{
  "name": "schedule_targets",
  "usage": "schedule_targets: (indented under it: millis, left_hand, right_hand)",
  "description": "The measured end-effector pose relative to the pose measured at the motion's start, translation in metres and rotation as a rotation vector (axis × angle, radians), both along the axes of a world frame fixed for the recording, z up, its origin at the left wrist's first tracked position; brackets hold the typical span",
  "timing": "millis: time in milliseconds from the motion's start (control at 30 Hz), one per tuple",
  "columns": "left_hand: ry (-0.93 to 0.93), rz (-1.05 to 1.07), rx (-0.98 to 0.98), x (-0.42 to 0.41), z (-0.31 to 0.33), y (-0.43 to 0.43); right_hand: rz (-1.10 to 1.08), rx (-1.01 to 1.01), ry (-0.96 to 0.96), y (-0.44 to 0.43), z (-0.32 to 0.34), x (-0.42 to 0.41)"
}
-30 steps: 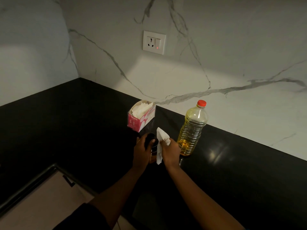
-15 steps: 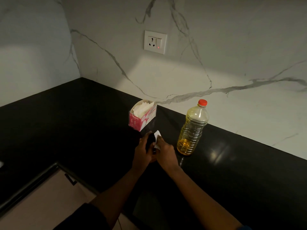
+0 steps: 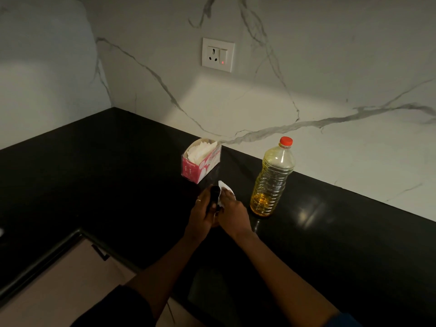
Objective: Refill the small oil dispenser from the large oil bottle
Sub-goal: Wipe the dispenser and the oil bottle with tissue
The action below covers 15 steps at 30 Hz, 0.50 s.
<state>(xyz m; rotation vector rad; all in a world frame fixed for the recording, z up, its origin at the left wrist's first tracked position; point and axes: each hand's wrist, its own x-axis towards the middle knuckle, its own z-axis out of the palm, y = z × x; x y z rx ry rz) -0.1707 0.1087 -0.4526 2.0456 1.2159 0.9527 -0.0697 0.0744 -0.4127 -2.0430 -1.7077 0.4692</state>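
Note:
The large oil bottle (image 3: pixel 273 178) stands upright on the black counter near the wall, red cap on, with a little yellow oil at the bottom. Just left of it my left hand (image 3: pixel 203 212) grips the small oil dispenser (image 3: pixel 214 197), of which only the dark top shows between my fingers. My right hand (image 3: pixel 232 212) presses a white tissue (image 3: pixel 224 191) against the dispenser's right side. The dispenser's body is hidden by both hands.
A pink tissue box (image 3: pixel 200 162) with white tissues stands behind my hands by the wall. A white wall socket (image 3: pixel 218 54) sits above it. The black counter (image 3: pixel 106 175) turns a corner at left, and its front edge drops to a pale cabinet front (image 3: pixel 59 284).
The tissue stuck up above my right hand a second ago. It is now lower and wrapped against the dispenser. Both hands stay together at the same spot.

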Motion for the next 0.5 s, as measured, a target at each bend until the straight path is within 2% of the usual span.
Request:
schedule_targets:
  millis: [67, 233, 500]
  left_hand:
    - [0.060, 0.024, -0.015, 0.000, 0.000, 0.002]
    - [0.004, 0.096, -0.092, 0.004, 0.003, 0.002]
    - [-0.087, 0.208, 0.004, 0.010, 0.001, -0.003]
  right_hand:
    - [-0.007, 0.006, 0.053, 0.005, 0.001, 0.000]
    - [-0.015, 0.033, 0.004, -0.004, -0.007, -0.001]
    - [-0.046, 0.124, -0.024, -0.016, -0.005, -0.010]
